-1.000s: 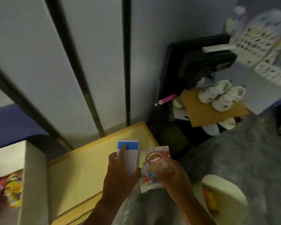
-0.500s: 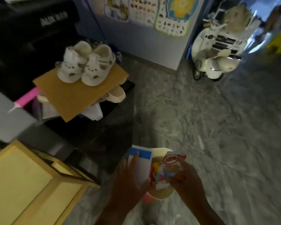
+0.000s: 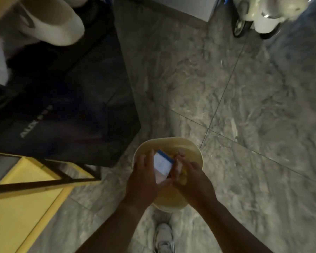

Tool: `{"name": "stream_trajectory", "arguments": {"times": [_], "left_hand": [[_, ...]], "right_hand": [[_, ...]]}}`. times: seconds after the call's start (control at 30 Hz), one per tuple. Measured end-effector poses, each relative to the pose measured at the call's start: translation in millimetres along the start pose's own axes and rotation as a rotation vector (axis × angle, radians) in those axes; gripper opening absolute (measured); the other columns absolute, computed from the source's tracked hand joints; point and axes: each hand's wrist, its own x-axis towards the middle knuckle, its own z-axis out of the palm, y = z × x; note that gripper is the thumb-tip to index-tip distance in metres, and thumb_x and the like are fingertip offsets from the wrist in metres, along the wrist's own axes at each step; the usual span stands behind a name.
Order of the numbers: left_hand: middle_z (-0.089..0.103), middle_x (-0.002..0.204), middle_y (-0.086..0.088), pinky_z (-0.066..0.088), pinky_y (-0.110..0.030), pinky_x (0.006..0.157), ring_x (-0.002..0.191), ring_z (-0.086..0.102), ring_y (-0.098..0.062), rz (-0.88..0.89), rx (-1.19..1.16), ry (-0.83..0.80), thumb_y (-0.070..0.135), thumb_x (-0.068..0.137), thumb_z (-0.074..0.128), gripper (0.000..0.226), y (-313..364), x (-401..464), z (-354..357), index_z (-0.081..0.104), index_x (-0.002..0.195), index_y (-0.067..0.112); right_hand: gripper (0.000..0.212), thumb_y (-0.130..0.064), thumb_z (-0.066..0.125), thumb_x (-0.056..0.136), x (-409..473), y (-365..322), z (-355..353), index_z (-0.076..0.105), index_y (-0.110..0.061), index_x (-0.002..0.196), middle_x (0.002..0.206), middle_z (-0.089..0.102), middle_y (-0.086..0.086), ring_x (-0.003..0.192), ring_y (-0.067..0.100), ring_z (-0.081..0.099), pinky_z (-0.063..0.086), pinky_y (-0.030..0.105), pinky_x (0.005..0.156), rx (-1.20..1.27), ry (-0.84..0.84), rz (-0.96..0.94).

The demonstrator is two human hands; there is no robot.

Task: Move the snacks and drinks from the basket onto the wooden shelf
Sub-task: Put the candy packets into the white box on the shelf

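Over the cream basket (image 3: 195, 148) on the grey marble floor (image 3: 244, 106), I see my left hand (image 3: 144, 177) gripping a white carton with a blue top (image 3: 162, 166), fingers and thumb curled round its sides. Just right of it, my right hand (image 3: 192, 175) clutches a blurred snack packet (image 3: 179, 167) above the basket's mouth. Left and nearer lies the yellow wooden shelf (image 3: 26, 194), well apart from both hands.

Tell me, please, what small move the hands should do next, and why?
Probably lift both hands out of the basket and turn left toward the wooden shelf. The left hand already grips the blue-and-white box, the right hand seems to hold a snack packet, and both are over the basket.
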Motion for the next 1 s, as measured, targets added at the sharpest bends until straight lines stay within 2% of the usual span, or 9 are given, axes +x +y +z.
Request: {"name": "stream_trajectory", "arguments": {"times": [0.1, 0.2, 0.27, 0.37, 0.47, 0.57, 0.7, 0.83, 1.0], "left_hand": [[0.021, 0.157, 0.007, 0.047, -0.037, 0.103, 0.139, 0.034, -0.015, 0.031, 0.032, 0.050, 0.083, 0.073, 0.047, 0.101, 1, -1, -11, 0.010, 0.152, 0.033], [0.032, 0.150, 0.015, 0.042, -0.028, 0.104, 0.133, 0.039, -0.005, 0.102, 0.014, 0.141, 0.073, 0.085, 0.047, 0.076, 9, -12, -39, 0.025, 0.148, 0.036], [0.036, 0.145, 0.019, 0.046, -0.030, 0.103, 0.129, 0.041, -0.002, 0.128, -0.005, 0.170, 0.073, 0.087, 0.043, 0.067, 16, -24, -69, 0.029, 0.145, 0.040], [0.030, 0.154, 0.014, 0.033, -0.025, 0.110, 0.139, 0.033, -0.006, 0.116, 0.062, 0.267, 0.073, 0.089, 0.037, 0.071, 17, -50, -124, 0.027, 0.149, 0.037], [0.029, 0.158, 0.009, 0.033, -0.030, 0.113, 0.143, 0.031, -0.010, 0.095, 0.069, 0.398, 0.076, 0.088, 0.026, 0.078, 6, -91, -190, 0.030, 0.152, 0.032], [0.035, 0.154, 0.008, 0.040, -0.033, 0.110, 0.140, 0.036, -0.012, 0.067, 0.066, 0.529, 0.078, 0.087, 0.021, 0.080, -17, -152, -267, 0.034, 0.150, 0.030], [0.034, 0.154, 0.011, 0.041, -0.030, 0.108, 0.141, 0.033, -0.009, -0.002, 0.128, 0.713, 0.073, 0.088, 0.029, 0.073, -72, -262, -366, 0.031, 0.149, 0.033], [0.040, 0.150, 0.008, 0.043, -0.032, 0.105, 0.137, 0.039, -0.014, -0.155, 0.207, 0.863, 0.070, 0.090, 0.033, 0.070, -145, -389, -450, 0.035, 0.146, 0.030], [0.047, 0.145, 0.001, 0.043, -0.034, 0.106, 0.131, 0.046, -0.022, -0.382, 0.240, 0.972, 0.065, 0.090, 0.040, 0.067, -230, -543, -506, 0.042, 0.143, 0.025]], "right_hand": [[0.074, -0.059, 0.066, 0.081, -3, 1, -3, 0.033, -0.046, 0.145, 0.139, 0.050, -0.012, 0.107, 0.010, 0.057, 0.053, 0.029, 0.072, -0.053, 0.030, -0.002], [0.060, -0.057, 0.061, 0.085, -10, -19, -17, 0.039, -0.045, 0.139, 0.143, 0.046, -0.016, 0.117, 0.006, 0.050, 0.051, 0.028, 0.084, -0.078, 0.086, -0.038], [0.058, -0.057, 0.060, 0.087, -16, -48, -31, 0.041, -0.041, 0.140, 0.146, 0.042, -0.016, 0.124, 0.007, 0.045, 0.047, 0.028, 0.091, -0.087, 0.117, -0.068], [0.059, -0.057, 0.060, 0.087, -33, -108, -54, 0.041, -0.040, 0.141, 0.146, 0.042, -0.020, 0.127, 0.005, 0.042, 0.045, 0.028, 0.097, -0.104, 0.170, -0.189], [0.059, -0.054, 0.062, 0.087, -61, -181, -66, 0.046, -0.037, 0.141, 0.147, 0.045, -0.016, 0.128, 0.009, 0.046, 0.046, 0.031, 0.101, -0.129, 0.183, -0.303], [0.066, -0.064, 0.056, 0.082, -104, -263, -62, 0.051, -0.033, 0.141, 0.148, 0.048, -0.009, 0.134, 0.014, 0.044, 0.037, 0.030, 0.107, -0.120, 0.197, -0.427], [0.067, -0.064, 0.050, 0.090, -174, -376, -36, 0.035, -0.036, 0.149, 0.158, 0.030, -0.015, 0.144, 0.007, 0.026, 0.027, 0.028, 0.114, -0.201, 0.072, -0.673], [0.066, -0.064, 0.047, 0.092, -258, -487, 17, 0.033, -0.035, 0.150, 0.157, 0.029, -0.015, 0.143, 0.007, 0.027, 0.031, 0.032, 0.114, -0.190, 0.035, -0.874], [0.062, -0.061, 0.052, 0.088, -368, -596, 112, 0.047, -0.033, 0.143, 0.149, 0.044, -0.011, 0.136, 0.012, 0.040, 0.041, 0.031, 0.106, -0.171, 0.044, -1.114]]}}
